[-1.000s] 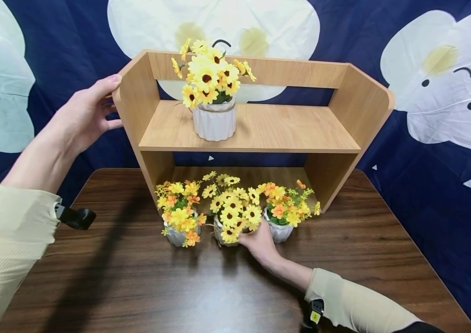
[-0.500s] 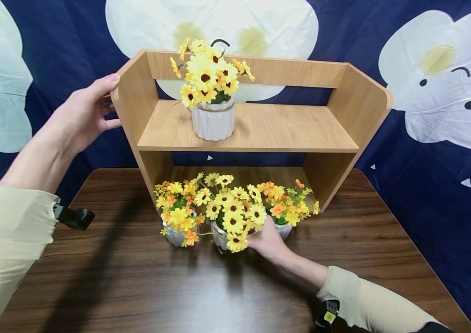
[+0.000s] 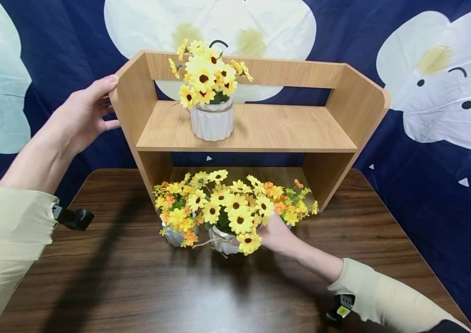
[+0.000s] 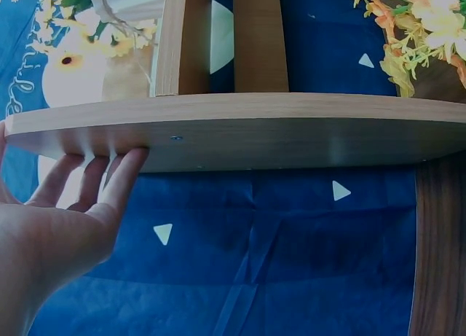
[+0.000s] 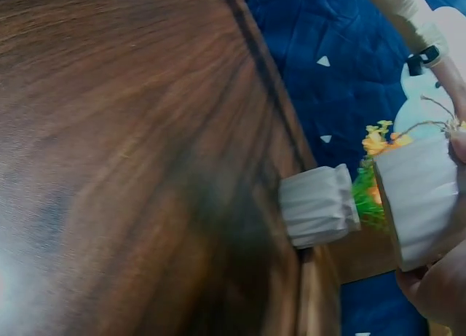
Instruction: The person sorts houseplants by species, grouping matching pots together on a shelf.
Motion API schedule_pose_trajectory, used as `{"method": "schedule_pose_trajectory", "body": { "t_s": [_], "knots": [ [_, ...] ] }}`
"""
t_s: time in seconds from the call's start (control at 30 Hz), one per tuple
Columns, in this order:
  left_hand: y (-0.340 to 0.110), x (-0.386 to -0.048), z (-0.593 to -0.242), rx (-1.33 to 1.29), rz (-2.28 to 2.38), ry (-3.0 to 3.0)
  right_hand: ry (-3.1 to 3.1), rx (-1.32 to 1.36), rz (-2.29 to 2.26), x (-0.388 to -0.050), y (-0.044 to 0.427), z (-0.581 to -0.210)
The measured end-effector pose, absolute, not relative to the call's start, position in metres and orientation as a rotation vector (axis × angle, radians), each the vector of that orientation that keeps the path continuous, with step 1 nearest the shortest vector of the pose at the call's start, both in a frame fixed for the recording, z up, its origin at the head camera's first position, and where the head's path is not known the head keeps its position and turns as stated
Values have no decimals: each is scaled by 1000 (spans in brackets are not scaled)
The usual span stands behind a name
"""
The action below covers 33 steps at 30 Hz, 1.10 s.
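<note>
Raised off the desk [image 3: 148, 286] and nearer the camera than a second ago, the middle pot [image 3: 223, 245] now has its yellow daisies [image 3: 233, 208] spreading over part of the right pot [image 3: 288, 225]. Pale script [image 4: 22, 88] runs up the blue backdrop [image 4: 204, 263] in the left wrist view, only partly legible; a yellow-green tag [image 3: 343, 311] by the right cuff is too small to read. Four fluted white pots hold blooms: dark-centred yellow daisies in the middle pot and the upper pot [image 3: 212, 122], yellow and orange flowers with greenery in the left pot [image 3: 177, 237] and the right one. Twine with loose ends circles the middle pot, gripped in the right hand [image 3: 279, 233] before the shelf's lower front edge. Thumb and fingers of the left hand [image 3: 89, 108] clasp the left side panel of the shelf [image 3: 281, 125], which stands toward the desk's far edge.
</note>
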<state>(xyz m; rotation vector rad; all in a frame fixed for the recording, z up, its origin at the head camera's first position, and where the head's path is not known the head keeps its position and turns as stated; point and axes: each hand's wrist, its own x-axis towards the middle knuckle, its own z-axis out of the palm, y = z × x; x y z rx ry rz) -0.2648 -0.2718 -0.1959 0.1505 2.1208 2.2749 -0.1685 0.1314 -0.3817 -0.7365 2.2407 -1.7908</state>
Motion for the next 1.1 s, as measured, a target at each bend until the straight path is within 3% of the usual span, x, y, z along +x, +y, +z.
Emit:
{"method": "schedule_pose_trajectory", "body": {
  "t_s": [0.27,0.67,0.9,1.1],
  "knots": [
    [-273,-264,-195,142,2282,2123,2344,-799,-1561,-175,145,-348],
    [-275,-264,-195,145,2274,2134,1977,-813,-1782,-196,155,-293],
    [-274,-264,-195,142,2260,2143,1982,-663,-1742,-215,174,-272],
    [-272,-265,-197,152,2251,2148,1963,-711,-1775,-229,192,-266]
  ]
}}
